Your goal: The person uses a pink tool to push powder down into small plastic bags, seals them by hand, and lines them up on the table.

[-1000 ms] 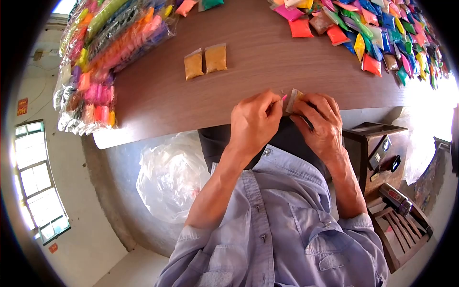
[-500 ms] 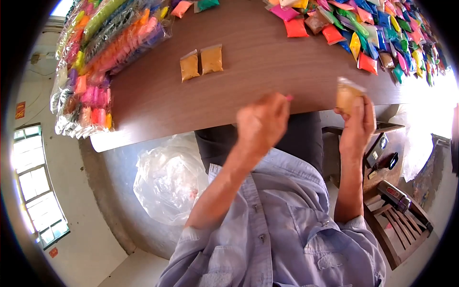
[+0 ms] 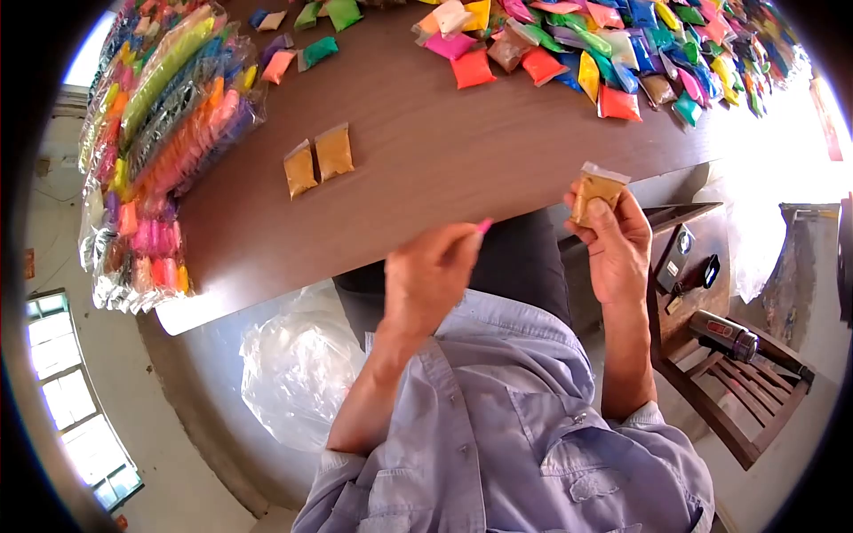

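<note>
In my right hand (image 3: 617, 253) is a small clear packet of tan-brown material (image 3: 597, 194), pinched between thumb and fingers just beyond the table's front edge. My left hand (image 3: 428, 275) is closed at the table edge, above my lap, with a small bright pink tip (image 3: 485, 226) sticking out past its fingers. What the pink piece belongs to is hidden in the grip. Two similar tan-brown packets lie side by side on the brown table (image 3: 418, 169), one on the left (image 3: 300, 169) and one on the right (image 3: 334, 151).
A large heap of colourful packets (image 3: 619, 104) covers the table's far right. Bundled clear bags of coloured packets (image 3: 182, 133) line the left side. A clear plastic bag (image 3: 298, 373) sits below the table. To my right stands a wooden chair (image 3: 746, 417) holding a grey handheld device (image 3: 724, 333).
The view has shifted, so the table and its packets appear further left and lower. My right hand has turned the held packet to show its broad face. My left hand keeps its closed grip.
</note>
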`<state>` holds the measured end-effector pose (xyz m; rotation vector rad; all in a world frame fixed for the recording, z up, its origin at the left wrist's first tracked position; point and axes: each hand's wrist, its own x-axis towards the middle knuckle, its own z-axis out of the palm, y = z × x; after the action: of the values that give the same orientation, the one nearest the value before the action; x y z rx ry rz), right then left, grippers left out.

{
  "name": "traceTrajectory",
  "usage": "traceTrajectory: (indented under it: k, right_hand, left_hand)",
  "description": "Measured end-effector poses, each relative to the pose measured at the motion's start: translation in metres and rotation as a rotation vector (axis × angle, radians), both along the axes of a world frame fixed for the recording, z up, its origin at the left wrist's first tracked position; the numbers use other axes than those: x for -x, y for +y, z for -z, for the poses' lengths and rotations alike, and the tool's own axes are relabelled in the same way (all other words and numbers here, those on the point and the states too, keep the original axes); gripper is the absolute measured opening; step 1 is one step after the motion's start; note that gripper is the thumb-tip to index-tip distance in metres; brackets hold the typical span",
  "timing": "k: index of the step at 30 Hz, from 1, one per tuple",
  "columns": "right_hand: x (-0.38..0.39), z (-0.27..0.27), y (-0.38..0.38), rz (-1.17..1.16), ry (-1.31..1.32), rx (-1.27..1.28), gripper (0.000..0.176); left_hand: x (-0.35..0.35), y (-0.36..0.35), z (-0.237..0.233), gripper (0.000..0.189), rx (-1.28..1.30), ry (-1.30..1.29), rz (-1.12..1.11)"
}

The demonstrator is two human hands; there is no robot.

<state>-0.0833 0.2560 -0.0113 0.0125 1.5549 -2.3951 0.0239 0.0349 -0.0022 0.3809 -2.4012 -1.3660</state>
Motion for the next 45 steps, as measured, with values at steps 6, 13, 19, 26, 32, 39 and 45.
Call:
traceTrajectory:
  k: [6,13,19,26,32,39,45]
  right_hand:
    - [-0.006,-0.001,-0.02,-0.142,-0.01,-0.022,0.04]
    - [-0.008,-0.007,-0.042,-0.248,-0.058,-0.036,0.041]
    - [-0.014,-0.007,-0.051,-0.346,-0.065,-0.133,0.039]
    - [-0.018,-0.009,-0.059,-0.389,-0.057,-0.145,0.039]
    - [-0.024,-0.001,-0.069,-0.378,-0.034,-0.121,0.039]
    - [-0.024,-0.002,-0.074,-0.321,-0.09,-0.074,0.037]
    - [-0.022,-0.001,-0.077,-0.376,-0.015,-0.136,0.036]
  left_hand:
    - [-0.045,-0.076,0.013,0.013,0.14,0.045,-0.409]
    - [-0.083,-0.152,0.018,0.016,0.245,0.038,-0.661]
    - [-0.065,-0.114,0.013,0.017,0.177,0.024,-0.519]
    - [-0.039,-0.062,0.005,0.014,0.014,0.025,-0.304]
    - [-0.03,-0.037,-0.002,0.012,-0.108,-0.025,-0.202]
    - [-0.05,-0.088,0.009,0.014,0.089,0.024,-0.433]
    - [-0.081,-0.169,0.03,0.01,0.379,0.044,-0.726]
